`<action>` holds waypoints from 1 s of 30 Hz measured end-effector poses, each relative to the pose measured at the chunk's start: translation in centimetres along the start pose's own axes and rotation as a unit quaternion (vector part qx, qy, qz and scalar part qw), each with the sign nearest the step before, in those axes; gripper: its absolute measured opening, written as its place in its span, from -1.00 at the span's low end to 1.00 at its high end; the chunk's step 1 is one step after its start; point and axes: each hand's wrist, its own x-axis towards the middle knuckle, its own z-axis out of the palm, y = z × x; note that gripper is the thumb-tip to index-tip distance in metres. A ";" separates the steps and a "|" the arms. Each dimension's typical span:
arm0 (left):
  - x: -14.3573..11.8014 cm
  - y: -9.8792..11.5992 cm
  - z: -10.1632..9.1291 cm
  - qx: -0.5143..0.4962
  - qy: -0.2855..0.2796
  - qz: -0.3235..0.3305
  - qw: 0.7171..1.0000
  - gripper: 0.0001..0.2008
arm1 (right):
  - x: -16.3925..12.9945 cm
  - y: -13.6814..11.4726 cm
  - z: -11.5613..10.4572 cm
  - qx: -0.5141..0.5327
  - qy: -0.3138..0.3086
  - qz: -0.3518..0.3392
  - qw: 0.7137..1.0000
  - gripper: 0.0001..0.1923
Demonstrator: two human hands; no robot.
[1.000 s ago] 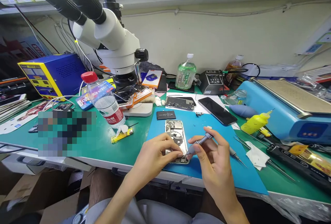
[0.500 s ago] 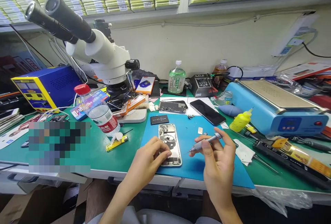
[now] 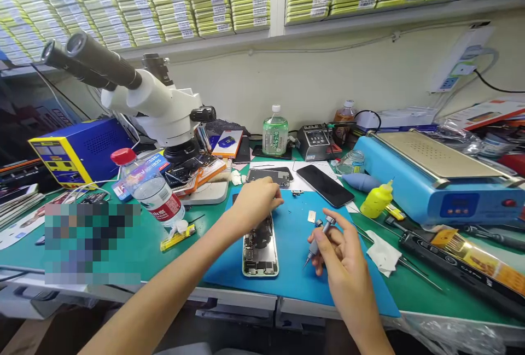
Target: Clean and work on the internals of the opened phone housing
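The opened silver phone (image 3: 260, 250) lies near the desk's front edge, on the blue mat (image 3: 295, 267). The left hand (image 3: 255, 201) reaches past its far end, fingers seemingly curled over something small. The right hand (image 3: 336, 251) grips a slim grey screwdriver (image 3: 318, 241), tip down, so a screw step looks in hand; next, the tip must seat squarely.

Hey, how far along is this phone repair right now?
Done: the phone lies opened on the blue mat, its screen set aside. In hand: the right hand grips a screwdriver off the phone, and the left hand reaches over its top end. Left: the insides remain exposed.
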 end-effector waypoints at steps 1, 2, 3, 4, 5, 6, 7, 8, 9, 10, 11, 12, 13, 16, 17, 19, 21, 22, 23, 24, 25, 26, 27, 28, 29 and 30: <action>0.9 -0.1 0.4 0.011 -0.013 -0.002 1.000 -0.80 | 0.0 -0.2 0.0 0.015 0.007 0.003 1.000 -0.29; 1.6 -0.2 0.8 0.019 -0.024 -0.002 1.000 -0.74 | -0.1 -0.4 0.0 0.030 0.014 0.005 0.999 -0.31; 2.1 -0.3 1.2 0.026 -0.033 -0.002 0.999 -0.69 | -0.1 -0.6 -0.1 0.042 0.018 0.006 0.999 -0.32; 2.5 -0.4 1.6 0.031 -0.039 -0.002 0.999 -0.66 | -0.2 -0.8 -0.1 0.050 0.019 0.007 0.999 -0.32; 2.7 -0.5 1.9 0.033 -0.043 0.000 0.999 -0.64 | -0.2 -0.9 -0.2 0.054 0.018 0.006 0.998 -0.33; 2.8 -0.6 2.1 0.034 -0.045 0.002 0.998 -0.64 | -0.2 -1.0 -0.2 0.055 0.017 0.005 0.998 -0.33; 2.9 -0.8 2.4 0.033 -0.048 0.005 0.998 -0.65 | -0.3 -1.0 -0.2 0.052 0.016 0.003 0.999 -0.34; 2.9 -1.0 2.5 0.031 -0.051 0.009 0.998 -0.65 | -0.3 -1.0 -0.2 0.048 0.018 0.001 0.999 -0.35; 3.0 -1.2 2.7 0.026 -0.054 0.015 0.998 -0.65 | -0.3 -0.9 -0.2 0.046 0.019 0.000 0.999 -0.36; 3.0 -1.5 2.8 0.021 -0.057 0.022 0.998 -0.66 | -0.2 -0.9 -0.2 0.044 0.021 -0.001 0.999 -0.36; 3.0 -1.8 2.9 0.015 -0.061 0.030 0.998 -0.66 | -0.2 -0.8 -0.2 0.044 0.021 -0.001 0.999 -0.36; 3.1 -2.2 3.0 0.009 -0.064 0.038 0.997 -0.66 | -0.2 -0.7 -0.1 0.044 0.021 0.000 0.999 -0.36; 3.1 -2.5 3.1 0.003 -0.068 0.045 0.997 -0.66 | -0.3 -0.7 -0.1 0.045 0.020 0.000 0.999 -0.36; 3.4 -3.3 3.2 -0.011 -0.077 0.064 0.995 -0.67 | -0.3 -0.6 -0.1 0.047 0.016 0.001 0.999 -0.38; 3.4 -3.4 3.1 -0.015 -0.080 0.069 0.994 -0.67 | -0.3 -0.5 -0.1 0.048 0.016 0.001 0.999 -0.38; 3.6 -3.6 2.9 -0.025 -0.083 0.078 0.993 -0.69 | -0.4 -0.5 -0.2 0.049 0.015 0.001 0.999 -0.38; 3.7 -3.6 2.6 -0.034 -0.087 0.082 0.992 -0.70 | -0.4 -0.5 -0.3 0.049 0.012 0.002 0.999 -0.37; 3.8 -3.6 2.5 -0.038 -0.087 0.083 0.992 -0.70 | -0.4 -0.5 -0.3 0.048 0.010 0.002 0.999 -0.37; 3.8 -3.6 2.4 -0.042 -0.087 0.083 0.992 -0.70 | -0.3 -0.5 -0.4 0.046 0.009 0.002 0.999 -0.37; 3.9 -3.6 2.3 -0.046 -0.086 0.083 0.992 -0.69 | -0.3 -0.6 -0.4 0.045 0.009 0.001 0.999 -0.37; 3.9 -3.6 2.2 -0.050 -0.083 0.081 0.992 -0.69 | -0.3 -0.6 -0.4 0.045 0.009 0.001 0.999 -0.37; 4.0 -3.6 2.2 -0.054 -0.080 0.079 0.992 -0.69 | -0.3 -0.6 -0.3 0.045 0.009 0.001 0.999 -0.37; 4.0 -3.6 2.1 -0.057 -0.075 0.076 0.993 -0.69 | -0.3 -0.7 -0.3 0.046 0.009 0.001 0.999 -0.36; 4.0 -3.7 2.0 -0.061 -0.069 0.073 0.993 -0.69 | -0.3 -0.8 -0.2 0.048 0.011 0.004 0.999 -0.36; 4.0 -3.7 1.9 -0.064 -0.061 0.069 0.994 -0.69 | -0.4 -0.9 -0.2 0.051 0.015 0.008 0.999 -0.36; 3.9 -3.8 1.7 -0.068 -0.052 0.065 0.994 -0.69 | -0.4 -0.9 -0.1 0.051 0.019 0.013 0.998 -0.36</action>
